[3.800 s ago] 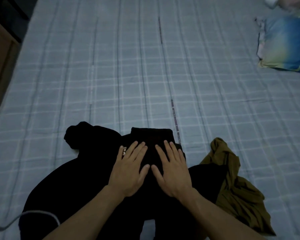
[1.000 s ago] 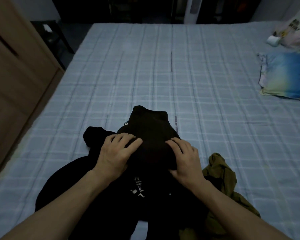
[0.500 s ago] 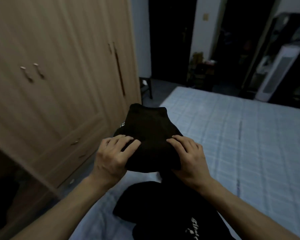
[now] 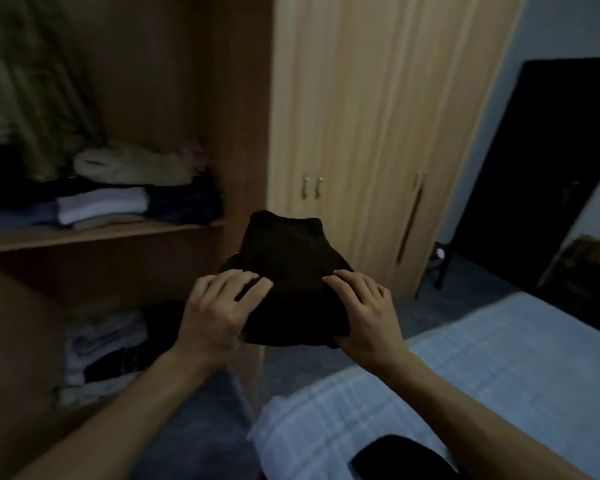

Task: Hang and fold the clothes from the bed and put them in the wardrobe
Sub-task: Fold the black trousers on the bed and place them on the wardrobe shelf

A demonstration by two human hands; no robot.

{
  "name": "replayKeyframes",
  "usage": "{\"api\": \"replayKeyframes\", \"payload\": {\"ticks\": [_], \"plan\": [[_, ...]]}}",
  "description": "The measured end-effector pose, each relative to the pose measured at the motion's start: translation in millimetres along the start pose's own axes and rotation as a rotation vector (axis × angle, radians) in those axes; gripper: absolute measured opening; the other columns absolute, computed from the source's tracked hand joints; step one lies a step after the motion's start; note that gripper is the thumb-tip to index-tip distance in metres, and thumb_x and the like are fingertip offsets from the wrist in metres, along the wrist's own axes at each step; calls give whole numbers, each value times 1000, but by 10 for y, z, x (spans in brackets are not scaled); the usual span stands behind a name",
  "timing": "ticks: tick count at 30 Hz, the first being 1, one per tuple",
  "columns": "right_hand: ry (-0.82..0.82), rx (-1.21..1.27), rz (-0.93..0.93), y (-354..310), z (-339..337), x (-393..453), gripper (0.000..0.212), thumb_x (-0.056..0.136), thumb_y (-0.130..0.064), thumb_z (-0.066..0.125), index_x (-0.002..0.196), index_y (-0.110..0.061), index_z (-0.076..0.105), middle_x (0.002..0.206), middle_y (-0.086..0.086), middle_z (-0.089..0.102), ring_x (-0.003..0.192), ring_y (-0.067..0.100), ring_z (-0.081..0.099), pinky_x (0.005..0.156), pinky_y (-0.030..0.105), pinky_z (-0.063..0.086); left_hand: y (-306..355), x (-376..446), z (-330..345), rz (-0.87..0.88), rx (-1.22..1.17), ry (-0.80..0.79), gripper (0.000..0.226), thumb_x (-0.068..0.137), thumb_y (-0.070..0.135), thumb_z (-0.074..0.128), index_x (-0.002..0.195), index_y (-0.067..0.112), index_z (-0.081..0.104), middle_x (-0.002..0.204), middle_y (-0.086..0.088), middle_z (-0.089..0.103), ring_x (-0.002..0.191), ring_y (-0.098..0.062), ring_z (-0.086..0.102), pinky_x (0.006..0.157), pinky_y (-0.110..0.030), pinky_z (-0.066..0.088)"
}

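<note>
Single view: head-worn wide-angle camera, looking forward and slightly down from standing height beside the bed (image 4: 499, 368).
Facing: toward the wardrobe (image 4: 378, 116), whose open compartment fills the left half of the frame and whose closed doors fill the upper centre.
Range: close; both forearms enter from the bottom edge, and the left hand (image 4: 219, 313) and right hand (image 4: 368, 313) sit at frame centre, near the lens.
Edges: bed corner at lower right, dark doorway (image 4: 548, 168) at far right.
Distortion: straight lines bow toward the edges.
Shared coverage: one view only.
</note>
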State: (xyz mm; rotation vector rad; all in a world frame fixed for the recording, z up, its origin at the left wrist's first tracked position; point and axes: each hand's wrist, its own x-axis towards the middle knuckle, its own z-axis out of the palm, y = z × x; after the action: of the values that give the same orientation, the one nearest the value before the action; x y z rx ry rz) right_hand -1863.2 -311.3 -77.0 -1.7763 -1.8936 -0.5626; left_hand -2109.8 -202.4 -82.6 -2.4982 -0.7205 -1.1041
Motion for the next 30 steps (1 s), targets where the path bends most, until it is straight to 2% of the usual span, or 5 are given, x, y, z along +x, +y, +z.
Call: {"api": "replayKeyframes", "payload": {"ticks": [5,10,14,21,30], "plan": [[-60,70,-142,-669,400,383,88,64,-49,76,141,-28,38,143,-1,44,129,22,44,96,42,42,-547,-628,-327,-146,81,-48,61,69,19,77,128,17,62,121,-9,65,110,-34,63,83,-43,46],[-144,110,-243,-1136,790,654,90,61,-47,77,140,-30,38,143,-5,43,127,21,46,89,41,45,-936,-1114,-467,-258,128,-80,68,66,9,73,130,21,54,120,-7,66,109,-31,63,81,-44,51],[-191,169,-303,-1352,1132,845,85,62,-50,70,138,-31,39,141,-5,46,126,20,47,89,40,46,-1146,-1362,-471,-329,180,-109,59,70,10,61,129,21,56,118,-6,67,106,-31,65,82,-43,53],[-246,275,-322,-1336,1811,1199,86,62,-50,73,138,-33,37,141,-6,45,127,19,47,90,41,46,-1522,-1311,-255,-414,225,-318,97,41,12,88,130,23,51,117,-4,66,107,-26,63,85,-39,49],[-301,374,-357,-1087,2489,1813,89,63,-49,76,140,-34,36,141,-5,46,127,18,45,94,43,45,-1980,-980,177,-520,245,-503,104,41,19,94,135,23,49,122,-3,64,109,-26,62,83,-43,54]]}}
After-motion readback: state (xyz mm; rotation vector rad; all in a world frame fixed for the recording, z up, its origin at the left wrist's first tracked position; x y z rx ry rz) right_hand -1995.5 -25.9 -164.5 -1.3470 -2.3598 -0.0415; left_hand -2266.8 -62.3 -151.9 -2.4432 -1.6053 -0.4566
